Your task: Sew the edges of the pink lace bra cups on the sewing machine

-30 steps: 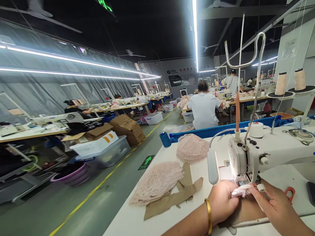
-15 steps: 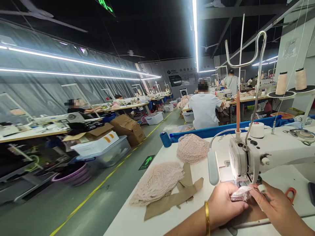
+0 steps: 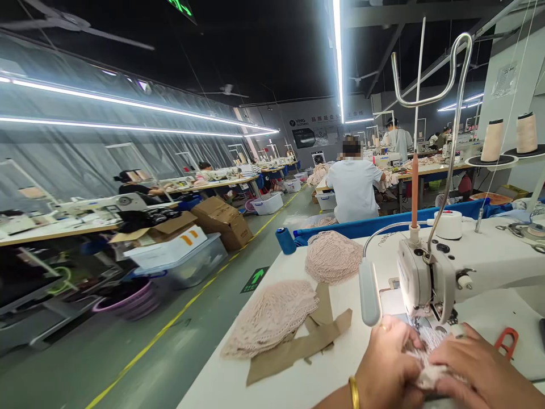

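Observation:
My left hand (image 3: 394, 360), with a gold bangle at the wrist, is closed on the left side of a pale pink lace piece (image 3: 433, 375). From the other side my right hand (image 3: 481, 363) grips the same lace, its fingers curled over it. Both hands are just in front of the needle area of a white sewing machine (image 3: 419, 278). The lace reaches up toward the presser foot; whether it lies under the foot I cannot tell. Left of the machine, two piles of pink lace pieces, a rear pile (image 3: 334, 257) and a front pile (image 3: 272, 318), rest on the white table.
Olive fabric strips (image 3: 298, 349) lie partly under the front pile. A blue thread cone (image 3: 285, 241) stands at the table's left edge. A lamp (image 3: 370, 292) hangs left of the machine head. An orange-red tool (image 3: 506, 343) lies at right. A person in white (image 3: 353, 190) sits ahead.
Both hands have shifted slightly down and toward me. The lace, bunched small between the fingers before, now shows more spread out, and my right hand has turned over it.

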Action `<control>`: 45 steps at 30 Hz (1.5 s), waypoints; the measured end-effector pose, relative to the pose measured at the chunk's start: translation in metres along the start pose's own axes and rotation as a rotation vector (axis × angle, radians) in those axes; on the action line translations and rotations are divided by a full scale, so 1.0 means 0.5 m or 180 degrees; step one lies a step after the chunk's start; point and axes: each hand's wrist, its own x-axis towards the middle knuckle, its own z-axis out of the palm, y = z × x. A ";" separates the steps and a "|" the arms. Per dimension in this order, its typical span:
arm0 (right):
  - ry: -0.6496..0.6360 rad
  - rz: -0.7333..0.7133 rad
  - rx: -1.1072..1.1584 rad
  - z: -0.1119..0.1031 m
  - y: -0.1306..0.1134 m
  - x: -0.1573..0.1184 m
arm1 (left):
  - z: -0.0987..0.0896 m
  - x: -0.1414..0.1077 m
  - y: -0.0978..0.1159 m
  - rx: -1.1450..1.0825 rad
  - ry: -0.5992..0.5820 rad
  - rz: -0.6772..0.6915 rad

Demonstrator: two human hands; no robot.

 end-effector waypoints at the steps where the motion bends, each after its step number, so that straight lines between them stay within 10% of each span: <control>1: -0.0192 -0.0268 -0.0180 -0.004 0.005 -0.003 | 0.009 -0.007 -0.010 0.0229 0.0027 0.0123; 8: -0.0869 -0.0726 -0.0858 -0.006 0.022 -0.013 | 0.030 -0.032 -0.044 0.0746 -0.0133 0.1184; 22: -0.0484 -0.0459 -0.0560 -0.010 0.036 -0.011 | 0.032 -0.022 -0.044 0.0879 0.0039 0.1046; 38: 0.0138 -0.0622 -0.1286 0.014 0.028 -0.009 | -0.015 0.020 -0.009 0.0286 0.0048 0.0360; 45: 0.0377 0.0252 -0.0870 0.029 0.006 0.009 | -0.039 0.042 0.008 -0.1128 -0.0045 -0.0612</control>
